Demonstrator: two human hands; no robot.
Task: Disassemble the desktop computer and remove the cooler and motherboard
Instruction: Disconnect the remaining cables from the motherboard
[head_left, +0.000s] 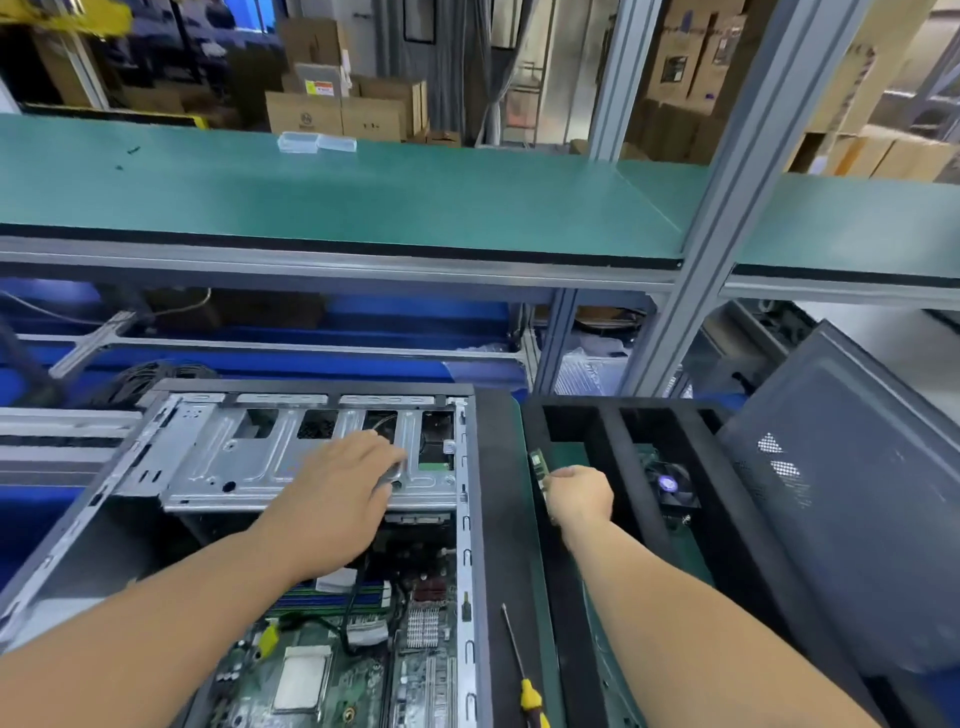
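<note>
The open computer case (88, 519) lies on its side in front of me. Its green motherboard (332, 675) sits inside, with the bare CPU (304, 680) showing. My left hand (332, 488) rests on the silver drive cage (249, 457), fingers curled at its edge. My right hand (579, 493) holds a green memory stick (537, 465) over a black divided tray (613, 431). The removed cooler (672, 486), a black fan with a purple hub, lies in a compartment of that tray.
A yellow-handled screwdriver (522, 670) lies on the mat right of the case. The dark side panel (852, 514) leans at the right. A green shelf (363, 197) spans above, carried by an aluminium post (727, 197). Two clear plastic boxes (317, 142) sit on the shelf.
</note>
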